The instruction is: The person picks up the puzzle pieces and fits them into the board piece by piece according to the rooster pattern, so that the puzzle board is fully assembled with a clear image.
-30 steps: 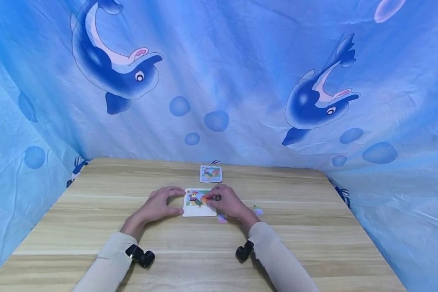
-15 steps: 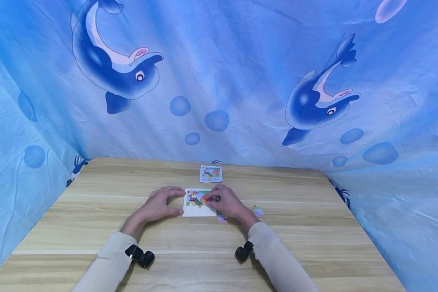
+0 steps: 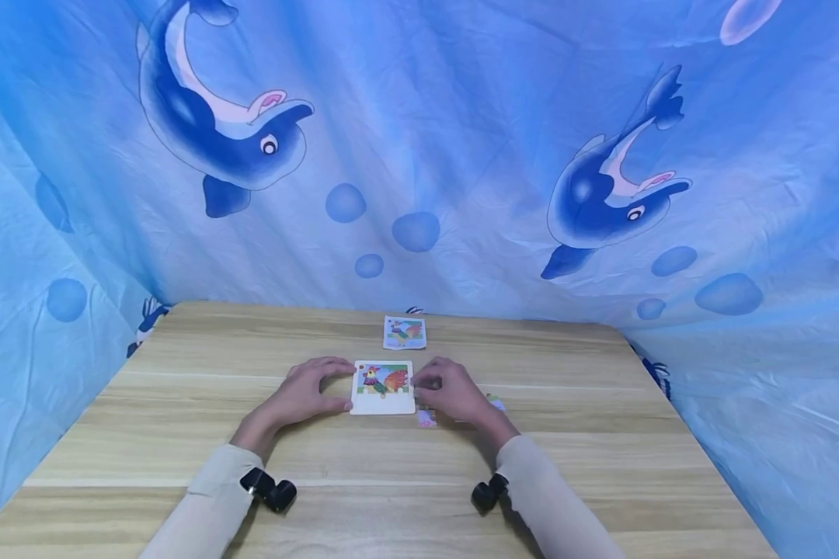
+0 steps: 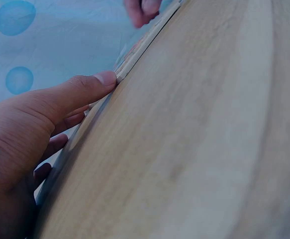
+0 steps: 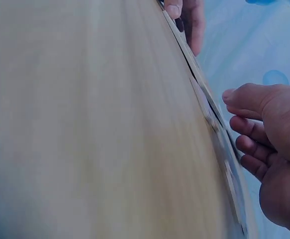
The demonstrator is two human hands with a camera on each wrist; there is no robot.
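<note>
A white-framed jigsaw board [image 3: 382, 404] lies on the table in the head view, a colourful rooster picture filling its upper part and its lower part plain white. My left hand [image 3: 311, 392] rests at the board's left side, thumb at the near corner and fingers at the far corner. In the left wrist view its straight thumb [image 4: 102, 79] touches the edge. Just past the board's right edge, my right hand [image 3: 453, 393] hovers with loosely bent fingers; the right wrist view shows nothing in them. Loose puzzle pieces [image 3: 426, 418] lie beneath it, partly hidden.
A card [image 3: 404, 332] with the same rooster picture lies behind the board. Another loose puzzle piece [image 3: 496, 402] sits by the right wrist. The wooden table [image 3: 349, 481] backs onto a blue dolphin curtain [image 3: 475, 155].
My right hand has let go of a piece at the picture's right side and drawn back to the right, uncovering the rooster's tail. The left hand stays put.
</note>
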